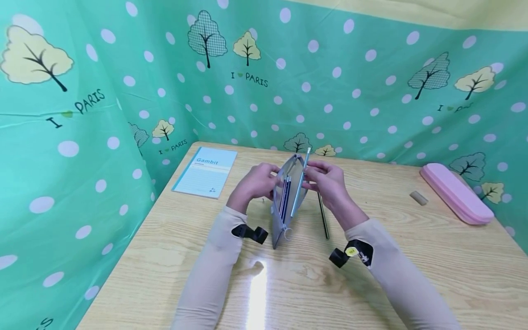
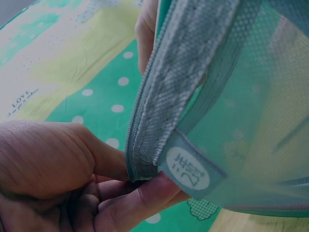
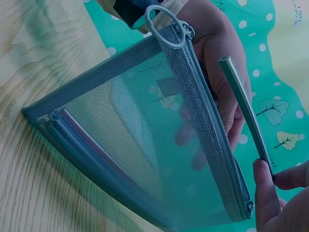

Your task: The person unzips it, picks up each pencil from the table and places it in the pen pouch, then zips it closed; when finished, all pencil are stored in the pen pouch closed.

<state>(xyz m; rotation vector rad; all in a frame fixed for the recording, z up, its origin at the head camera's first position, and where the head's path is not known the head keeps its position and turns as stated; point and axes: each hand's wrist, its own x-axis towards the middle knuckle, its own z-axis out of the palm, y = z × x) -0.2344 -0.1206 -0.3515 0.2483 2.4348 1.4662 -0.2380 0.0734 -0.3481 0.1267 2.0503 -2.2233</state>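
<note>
A grey mesh zip pouch (image 1: 277, 224) stands on the table with its mouth spread open, and several dark pencils (image 1: 285, 197) show inside. My left hand (image 1: 257, 182) pinches the pouch's zipped edge between thumb and fingers, as the left wrist view shows near a small cloth label (image 2: 187, 166). Between thumb and fingertips, my right hand (image 1: 330, 181) holds a light blue pencil (image 1: 301, 183) slantwise at the pouch's mouth. The right wrist view has this pencil (image 3: 244, 104) outside the mesh, beside the zip. A ring pull (image 3: 166, 26) hangs at the zip's near end.
A dark pencil (image 1: 323, 217) lies on the table right of the pouch. Farther right are a grey eraser (image 1: 419, 198) and a pink pencil case (image 1: 455, 192). A light blue notebook (image 1: 206, 172) lies at the back left. Green patterned cloth (image 1: 264, 110) hangs behind the table.
</note>
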